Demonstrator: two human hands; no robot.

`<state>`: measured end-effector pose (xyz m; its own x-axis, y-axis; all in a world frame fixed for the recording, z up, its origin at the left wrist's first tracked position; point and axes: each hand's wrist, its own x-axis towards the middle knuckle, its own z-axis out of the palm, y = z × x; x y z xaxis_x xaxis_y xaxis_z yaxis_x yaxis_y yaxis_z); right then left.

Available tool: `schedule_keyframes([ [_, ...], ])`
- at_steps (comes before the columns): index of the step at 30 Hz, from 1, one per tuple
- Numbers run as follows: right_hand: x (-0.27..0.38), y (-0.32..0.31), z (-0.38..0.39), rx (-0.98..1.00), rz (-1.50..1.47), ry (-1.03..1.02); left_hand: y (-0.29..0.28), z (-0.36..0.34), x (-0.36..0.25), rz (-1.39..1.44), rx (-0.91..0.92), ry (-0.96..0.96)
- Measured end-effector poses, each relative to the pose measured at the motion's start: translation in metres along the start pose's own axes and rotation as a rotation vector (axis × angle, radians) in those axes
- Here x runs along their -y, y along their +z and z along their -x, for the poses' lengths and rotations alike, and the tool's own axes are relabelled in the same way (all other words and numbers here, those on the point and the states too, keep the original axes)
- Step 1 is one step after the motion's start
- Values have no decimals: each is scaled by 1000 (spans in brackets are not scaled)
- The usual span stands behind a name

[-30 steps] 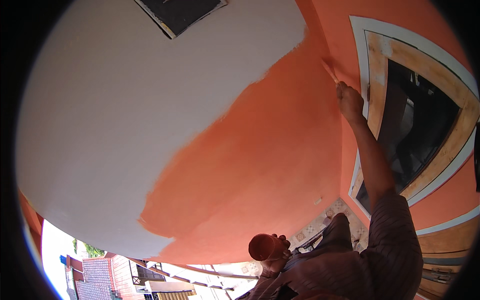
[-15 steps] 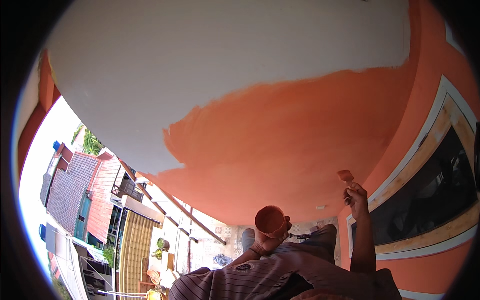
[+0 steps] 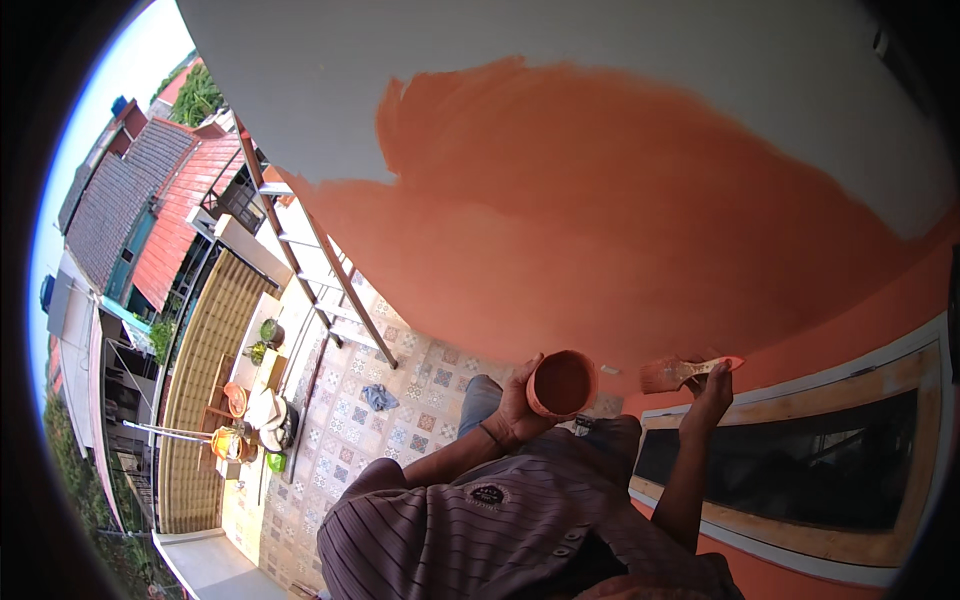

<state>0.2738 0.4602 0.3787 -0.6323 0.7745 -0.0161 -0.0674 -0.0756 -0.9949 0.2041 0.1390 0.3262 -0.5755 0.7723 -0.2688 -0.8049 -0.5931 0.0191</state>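
Note:
My left hand [image 3: 515, 405] is wrapped round a round terracotta-coloured cup [image 3: 563, 384] with orange paint inside, held in front of my striped shirt. My right hand [image 3: 712, 398] holds a paintbrush [image 3: 665, 376] on its side, a little right of the cup, its bristles stained orange and pointing left. Beyond both hands spreads a wall [image 3: 330, 110] coated partly in orange [image 3: 560, 200], with an uneven edge against the pale surface. At my right is an orange wall with a wood-framed dark window [image 3: 780, 460]; whether the brush touches a surface I cannot tell.
A ladder [image 3: 355, 300] stands at the left on the patterned tile floor [image 3: 350, 470]. A crumpled blue cloth [image 3: 378, 398] lies on the tiles. Buckets, pots and other items [image 3: 265, 420] line a slatted fence [image 3: 190, 400], with neighbouring roofs [image 3: 130, 200] beyond.
My view has swung down and left, showing more floor and ladder. My right hand has dropped from high in the wall corner to beside the cup, turning the brush sideways.

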Motion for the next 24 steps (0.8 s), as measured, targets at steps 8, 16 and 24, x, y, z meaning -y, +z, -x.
schedule_keyframes([
  [8, -2, -18, -2, 101, -732, 392, 18, 14, -5, 29, -88, 80],
  [16, 82, 30, 15, 397, -734, 151, 26, 13, -7, 0, -29, 112],
  [24, 120, 85, 70, 418, -176, -491, 37, 13, 0, 80, -47, 127],
])
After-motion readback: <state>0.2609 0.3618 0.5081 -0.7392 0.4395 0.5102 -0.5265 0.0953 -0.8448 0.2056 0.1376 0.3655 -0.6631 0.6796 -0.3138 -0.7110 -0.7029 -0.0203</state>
